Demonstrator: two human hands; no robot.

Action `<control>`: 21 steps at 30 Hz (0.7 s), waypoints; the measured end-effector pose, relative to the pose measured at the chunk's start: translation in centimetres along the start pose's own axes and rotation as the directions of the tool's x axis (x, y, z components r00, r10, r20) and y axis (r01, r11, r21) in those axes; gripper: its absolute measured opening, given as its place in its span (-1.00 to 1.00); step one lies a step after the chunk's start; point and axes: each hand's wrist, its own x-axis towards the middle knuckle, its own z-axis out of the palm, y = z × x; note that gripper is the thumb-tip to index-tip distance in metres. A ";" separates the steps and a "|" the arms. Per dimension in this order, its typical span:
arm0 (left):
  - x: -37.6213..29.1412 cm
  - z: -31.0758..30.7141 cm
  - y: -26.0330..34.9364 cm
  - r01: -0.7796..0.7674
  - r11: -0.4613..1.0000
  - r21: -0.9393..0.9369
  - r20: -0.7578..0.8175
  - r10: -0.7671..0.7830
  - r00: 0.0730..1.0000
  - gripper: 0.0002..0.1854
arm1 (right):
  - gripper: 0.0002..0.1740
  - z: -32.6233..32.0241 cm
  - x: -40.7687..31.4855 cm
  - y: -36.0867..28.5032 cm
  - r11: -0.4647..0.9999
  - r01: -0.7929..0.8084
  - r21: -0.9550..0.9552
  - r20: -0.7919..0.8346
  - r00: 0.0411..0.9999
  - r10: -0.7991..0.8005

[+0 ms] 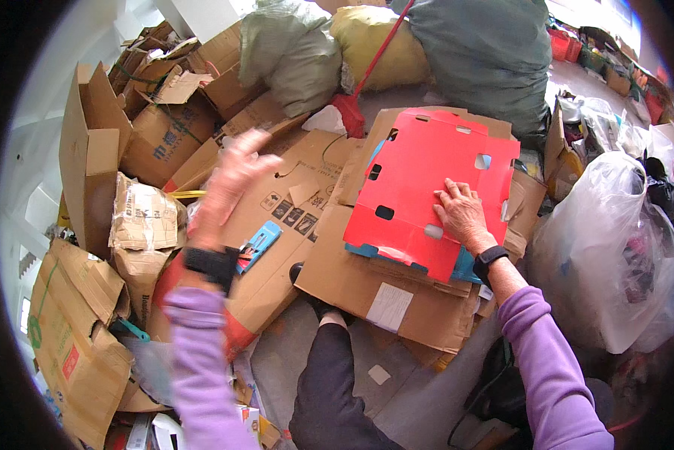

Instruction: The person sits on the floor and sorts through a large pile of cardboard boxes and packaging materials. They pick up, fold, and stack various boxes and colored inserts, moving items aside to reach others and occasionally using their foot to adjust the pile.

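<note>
My right hand [462,216] rests with fingers spread on a flattened red cardboard box [421,169] that has cut-out holes. Blue card [365,251] peeks out below the red sheet, and both lie on a stack of flattened brown cardboard [337,264] bearing a white label [390,306]. My left hand [230,180], blurred by motion, is raised with its fingers apart and nothing visible in it. Beneath and beside it, a large printed cardboard sheet [292,225] slopes toward the left. A small blue package [261,244] sits on that sheet, near my left wrist.
Cardboard boxes [168,129] are heaped at the left, with a taped brown parcel [144,216] nearer me. Stuffed woven sacks [478,62] line the back, where a red-handled tool [349,112] leans. A translucent plastic bag [590,247] bulges at the right. My leg [326,382] extends below the stack.
</note>
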 end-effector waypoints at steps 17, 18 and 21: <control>-4.1 21.5 0.7 -0.039 0.901 0.432 0.221 -0.064 0.973 -0.17 | -0.66 -0.6 -0.5 0.2 0.999 0.049 -0.017 -0.065 0.997 -0.050; -3.8 22.7 0.5 0.025 0.914 0.405 0.171 -0.103 0.980 -0.15 | -0.66 -0.4 -0.6 0.3 0.998 0.051 -0.021 -0.076 0.996 -0.053; -2.0 24.2 -1.2 0.187 0.982 -0.004 -0.019 -0.187 0.982 -0.17 | -0.65 0.1 -0.8 0.5 0.999 0.040 -0.005 -0.071 0.997 -0.041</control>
